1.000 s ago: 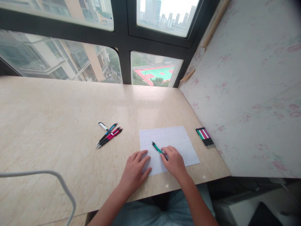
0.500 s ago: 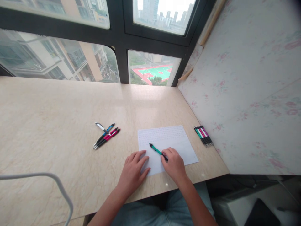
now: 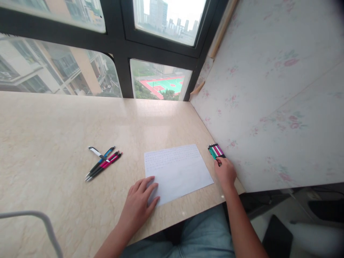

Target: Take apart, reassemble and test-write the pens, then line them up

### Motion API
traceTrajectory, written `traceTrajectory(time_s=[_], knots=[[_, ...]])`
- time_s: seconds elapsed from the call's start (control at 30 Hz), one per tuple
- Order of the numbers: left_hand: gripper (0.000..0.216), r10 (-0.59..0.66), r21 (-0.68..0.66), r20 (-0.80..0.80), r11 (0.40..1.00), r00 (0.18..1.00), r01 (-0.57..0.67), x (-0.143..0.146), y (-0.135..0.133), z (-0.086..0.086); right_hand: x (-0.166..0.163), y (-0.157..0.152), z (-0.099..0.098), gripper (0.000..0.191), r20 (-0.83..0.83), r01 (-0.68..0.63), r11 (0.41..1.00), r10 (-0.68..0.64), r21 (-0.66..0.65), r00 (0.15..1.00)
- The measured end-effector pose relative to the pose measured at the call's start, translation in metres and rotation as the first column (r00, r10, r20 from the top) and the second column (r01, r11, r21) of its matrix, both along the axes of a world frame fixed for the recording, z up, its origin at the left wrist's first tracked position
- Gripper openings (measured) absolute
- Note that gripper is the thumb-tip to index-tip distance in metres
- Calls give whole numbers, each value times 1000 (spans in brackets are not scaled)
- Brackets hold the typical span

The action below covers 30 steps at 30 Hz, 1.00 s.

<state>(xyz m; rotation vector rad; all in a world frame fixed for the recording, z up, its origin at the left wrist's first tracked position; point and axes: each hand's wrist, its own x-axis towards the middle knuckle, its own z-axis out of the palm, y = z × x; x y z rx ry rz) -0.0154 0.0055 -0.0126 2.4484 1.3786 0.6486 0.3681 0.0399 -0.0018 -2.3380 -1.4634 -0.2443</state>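
Green pen (image 3: 212,153) held by the right hand (image 3: 226,172), grip closed on it, at the left side of the pen row (image 3: 218,150) near the floral-papered wall (image 3: 268,89). Left hand (image 3: 139,194) rested on the near left corner of the handwritten sheet (image 3: 178,172), grip loosely open, nothing grasped. Four pens (image 3: 107,165) laid partly crossed on the bench (image 3: 53,132), left of the sheet.

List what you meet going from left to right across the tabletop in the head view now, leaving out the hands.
Gray cable → loose pile of pens → sheet of paper → row of pens by the wall.
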Motion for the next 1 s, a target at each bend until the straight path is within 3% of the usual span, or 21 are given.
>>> traceTrajectory(time_s=[0.4,0.8,0.9,1.0], knots=[[28,-1,8,7,1000,1000,1,-2,0,-4,-5,12,-7,19,101,70,995,-64,-64,993],[29,12,-22,24,1000,1000,-11,-1,-1,0,-10,7,-10,21,86,63,996,-68,60,994],[27,20,-55,84,998,996,-15,1,-4,4,-21,-1,-13,23,13,11,994,-13,108,1000],[22,63,-68,240,997,969,-48,-1,-1,9,-45,-12,-19,24,-92,-134,977,151,168,984]])
